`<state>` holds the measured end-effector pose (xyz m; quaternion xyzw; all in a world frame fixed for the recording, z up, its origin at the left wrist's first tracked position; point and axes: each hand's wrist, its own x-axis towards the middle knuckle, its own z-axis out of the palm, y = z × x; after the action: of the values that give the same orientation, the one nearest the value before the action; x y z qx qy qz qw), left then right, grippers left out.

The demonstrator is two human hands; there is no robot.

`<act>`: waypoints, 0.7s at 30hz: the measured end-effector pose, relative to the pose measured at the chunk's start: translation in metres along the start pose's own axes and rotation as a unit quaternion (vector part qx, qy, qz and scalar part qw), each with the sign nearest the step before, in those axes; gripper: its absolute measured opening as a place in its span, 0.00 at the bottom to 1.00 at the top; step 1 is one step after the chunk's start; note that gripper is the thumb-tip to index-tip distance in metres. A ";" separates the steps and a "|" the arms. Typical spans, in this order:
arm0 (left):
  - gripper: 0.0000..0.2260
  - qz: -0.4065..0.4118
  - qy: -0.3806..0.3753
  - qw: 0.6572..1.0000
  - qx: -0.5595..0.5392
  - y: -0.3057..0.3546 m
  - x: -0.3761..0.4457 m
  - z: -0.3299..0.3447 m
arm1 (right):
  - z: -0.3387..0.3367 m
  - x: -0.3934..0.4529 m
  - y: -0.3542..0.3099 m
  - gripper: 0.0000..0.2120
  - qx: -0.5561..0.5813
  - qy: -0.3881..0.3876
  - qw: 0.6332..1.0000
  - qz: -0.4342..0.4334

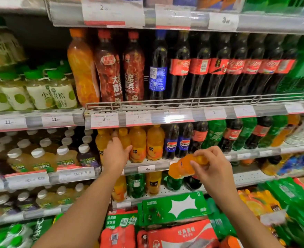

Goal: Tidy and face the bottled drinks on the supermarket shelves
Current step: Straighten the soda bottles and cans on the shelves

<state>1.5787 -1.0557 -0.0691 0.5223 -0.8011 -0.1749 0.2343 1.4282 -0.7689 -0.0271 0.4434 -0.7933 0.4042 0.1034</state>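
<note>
My left hand (115,152) reaches into the middle shelf and wraps around a small orange juice bottle (125,138) in a row of orange juice bottles (154,143). In front of that shelf, my right hand (212,165) holds an orange soda bottle (181,167) tilted on its side, cap end under my fingers. To the right of the juice row stand blue-labelled cola bottles (177,143), then red-labelled cola and green soda bottles (214,134).
The shelf above carries tall orange, red and dark cola bottles behind a wire rail (192,101). White-capped juice bottles (38,156) fill the left bay. Shrink-wrapped drink packs (174,208) are stacked low in front. Price strips (144,169) line every shelf edge.
</note>
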 end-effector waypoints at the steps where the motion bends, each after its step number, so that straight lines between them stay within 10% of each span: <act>1: 0.26 0.002 -0.003 1.000 0.025 0.002 0.004 0.000 | 0.000 0.001 0.002 0.11 0.001 0.000 1.000 0.002; 11: 0.30 -0.012 -0.013 0.988 0.156 0.009 0.026 -0.005 | 0.002 0.008 0.021 0.11 0.014 -0.013 1.000 0.016; 21: 0.26 -0.016 -0.001 0.999 0.034 0.004 0.032 0.002 | 0.009 0.008 0.033 0.11 0.017 -0.028 0.999 0.030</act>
<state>1.5630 -1.0832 -0.0627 0.5425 -0.7984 -0.1511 0.2129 1.3994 -0.7710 -0.0464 0.4319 -0.8021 0.4078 0.0616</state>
